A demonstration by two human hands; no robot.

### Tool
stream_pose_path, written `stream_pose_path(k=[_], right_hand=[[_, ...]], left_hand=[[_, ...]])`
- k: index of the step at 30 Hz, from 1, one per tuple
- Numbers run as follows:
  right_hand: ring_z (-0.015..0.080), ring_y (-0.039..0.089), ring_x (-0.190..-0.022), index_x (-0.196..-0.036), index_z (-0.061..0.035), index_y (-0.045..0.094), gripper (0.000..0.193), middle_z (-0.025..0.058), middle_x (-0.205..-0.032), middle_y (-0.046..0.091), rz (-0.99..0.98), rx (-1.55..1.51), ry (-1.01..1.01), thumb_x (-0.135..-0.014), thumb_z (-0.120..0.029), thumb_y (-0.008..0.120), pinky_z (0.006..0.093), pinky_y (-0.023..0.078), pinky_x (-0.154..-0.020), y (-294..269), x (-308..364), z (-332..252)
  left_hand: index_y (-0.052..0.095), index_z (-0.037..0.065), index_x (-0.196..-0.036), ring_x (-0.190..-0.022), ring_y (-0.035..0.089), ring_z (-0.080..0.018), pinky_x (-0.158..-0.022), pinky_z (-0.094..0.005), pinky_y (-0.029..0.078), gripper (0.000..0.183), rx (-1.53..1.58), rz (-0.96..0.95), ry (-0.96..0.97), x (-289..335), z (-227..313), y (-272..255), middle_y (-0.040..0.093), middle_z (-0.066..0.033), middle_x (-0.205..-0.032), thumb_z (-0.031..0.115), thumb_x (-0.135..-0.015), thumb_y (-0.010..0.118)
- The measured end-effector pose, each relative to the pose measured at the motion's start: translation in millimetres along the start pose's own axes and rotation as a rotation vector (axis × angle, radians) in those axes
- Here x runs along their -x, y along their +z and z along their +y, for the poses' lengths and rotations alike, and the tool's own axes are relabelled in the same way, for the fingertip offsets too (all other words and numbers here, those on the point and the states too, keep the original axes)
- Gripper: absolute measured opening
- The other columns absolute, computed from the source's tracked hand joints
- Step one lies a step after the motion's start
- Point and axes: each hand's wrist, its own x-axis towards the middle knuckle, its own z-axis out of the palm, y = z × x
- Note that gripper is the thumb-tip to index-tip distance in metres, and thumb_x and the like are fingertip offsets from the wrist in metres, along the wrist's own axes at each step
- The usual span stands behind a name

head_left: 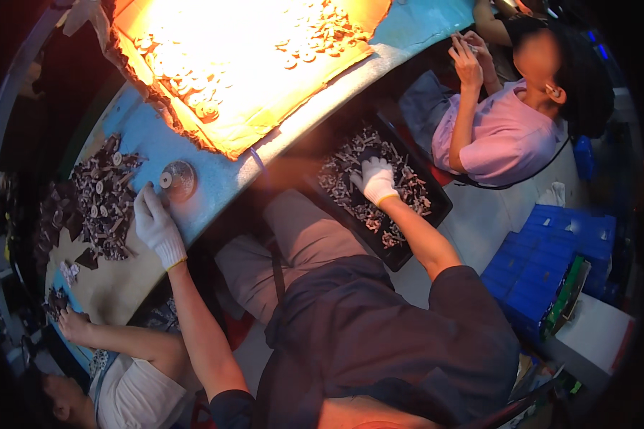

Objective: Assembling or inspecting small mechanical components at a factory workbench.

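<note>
My left hand (157, 227), in a white knit glove, is over the table beside a heap of small dark and pale parts (101, 193). Its fingers are drawn together, and whatever may be between them is too small to make out. Just past the fingertips lies a round, clear-looking disc (182, 181) with a small grey ring on its left side. My right hand (375, 180), gloved as well, reaches down into a black tray (436, 187) full of small elongated parts (350, 204). Its fingers are apart among them, with the tips partly hidden.
A brightly lit cardboard sheet (265, 129) bearing many small round parts covers the far table. One co-worker in pink (508, 136) sits at the right, another in white (136, 390) at the lower left. Blue boxes (533, 261) are stacked on the right.
</note>
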Motion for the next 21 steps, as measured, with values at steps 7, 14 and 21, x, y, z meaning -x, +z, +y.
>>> stream_pose_path(k=[7,14,21], right_hand=[[0.0366,0.065,-0.106,-0.093,-0.0075,0.079,0.035,0.0185,-0.101,0.070,0.041,0.162,-0.160,-0.089,-0.041,0.072,0.0482,0.052,-0.092,33.0,-3.6,-16.5],[0.0183,0.067,-0.075,-0.099,-0.0029,0.064,0.024,0.0082,-0.086,0.070,0.039,-1.069,0.214,-0.087,-0.011,0.083,0.0340,0.055,-0.067,-31.6,23.9,-2.2],[0.0044,0.056,-0.066,-0.123,-0.0016,0.064,0.026,-0.0004,-0.085,0.062,-0.140,-1.363,-0.055,-0.104,-0.020,0.070,0.0214,0.045,-0.057,-178.8,46.4,-123.8]], left_hand=[[0.070,0.003,-0.126,-0.103,0.072,-0.0356,-0.092,-0.0426,0.057,0.026,-0.361,0.012,0.317,-0.6,-10.0,-7.5,0.073,-0.0178,-0.116,0.017,-0.107,0.061],[0.074,0.005,-0.123,-0.097,0.076,-0.0305,-0.086,-0.0389,0.057,0.028,-0.104,0.073,0.080,4.5,2.3,-11.1,0.078,-0.0185,-0.107,0.025,-0.107,0.062],[0.075,0.008,-0.123,-0.102,0.075,-0.0374,-0.090,-0.0434,0.057,0.029,-0.039,0.068,0.049,5.1,8.3,-12.1,0.077,-0.0204,-0.110,0.028,-0.106,0.062]])
